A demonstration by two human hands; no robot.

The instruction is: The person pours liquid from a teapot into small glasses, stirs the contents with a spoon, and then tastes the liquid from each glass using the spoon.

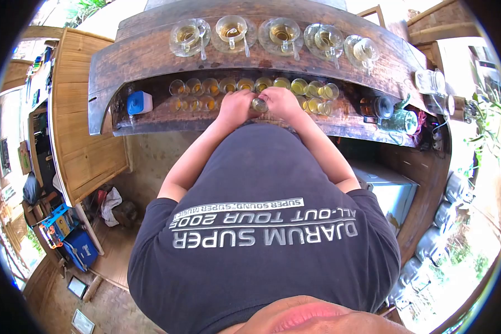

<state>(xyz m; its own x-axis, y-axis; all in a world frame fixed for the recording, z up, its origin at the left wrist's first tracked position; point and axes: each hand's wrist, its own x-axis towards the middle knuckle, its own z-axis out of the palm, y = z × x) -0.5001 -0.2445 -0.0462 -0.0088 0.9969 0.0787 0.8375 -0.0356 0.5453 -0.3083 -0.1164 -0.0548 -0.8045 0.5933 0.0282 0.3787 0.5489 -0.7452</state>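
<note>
My left hand (236, 106) and my right hand (283, 103) meet over the lower shelf of the wooden counter. Between them is a small glass (259, 104), with the curled fingers of both hands against its sides. Two rows of small glasses stand around my hands. Amber liquid shows in a left-hand glass (210, 86), while a right-hand one (299, 86) looks more yellow-green. My hands hide part of the front row.
On the raised counter (150, 58) ahead are several glass cups on saucers with spoons, including a middle cup (284, 30). A blue-lidded container (140, 103) stands left. Jars, among them a clear jar (402, 122), stand right. A wooden panel (83, 111) rises at far left.
</note>
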